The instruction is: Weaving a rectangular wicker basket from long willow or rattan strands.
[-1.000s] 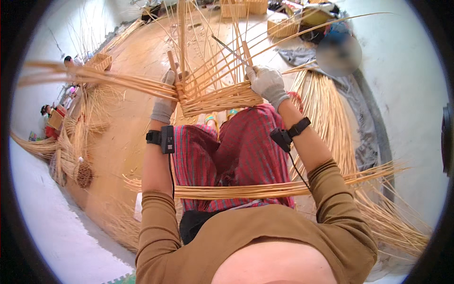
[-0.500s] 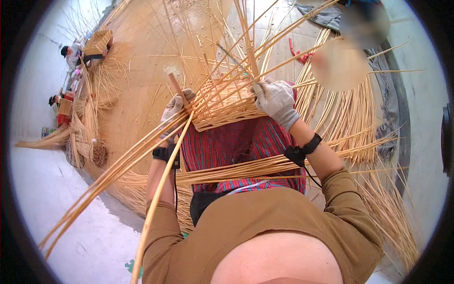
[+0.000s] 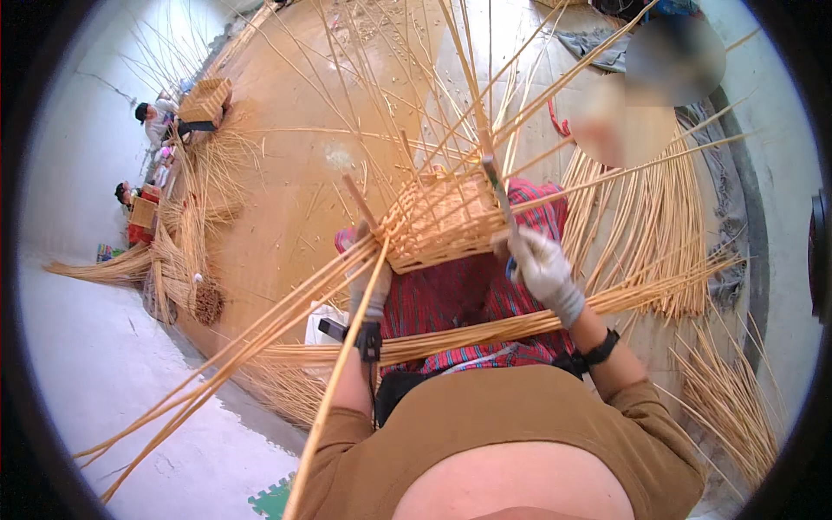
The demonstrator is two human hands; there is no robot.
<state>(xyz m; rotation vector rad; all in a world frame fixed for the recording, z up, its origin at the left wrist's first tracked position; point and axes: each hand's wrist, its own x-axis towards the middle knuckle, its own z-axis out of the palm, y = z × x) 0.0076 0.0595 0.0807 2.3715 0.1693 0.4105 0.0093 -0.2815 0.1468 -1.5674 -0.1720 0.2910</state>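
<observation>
A half-woven wicker basket rests tilted over my lap, with long canes sticking out from it. My left hand, in a pale work glove, grips the basket's near left corner; its fingers are mostly hidden behind a bundle of canes. A short thick wooden peg stands up at that corner. Close to the right side of the basket, my gloved right hand is closed around a long, thin greyish rod-like tool. The tool points up and away along the basket's right corner; a bit of blue shows by the fingers.
A bundle of canes lies across my lap over a striped red cloth. More canes spread over the floor at right. Other people work at far left beside cane bundles. Long canes reach past my left arm.
My right hand has come off the basket's right corner and moved toward me, swinging the grey tool more upright. The basket sits lower and further right in view.
</observation>
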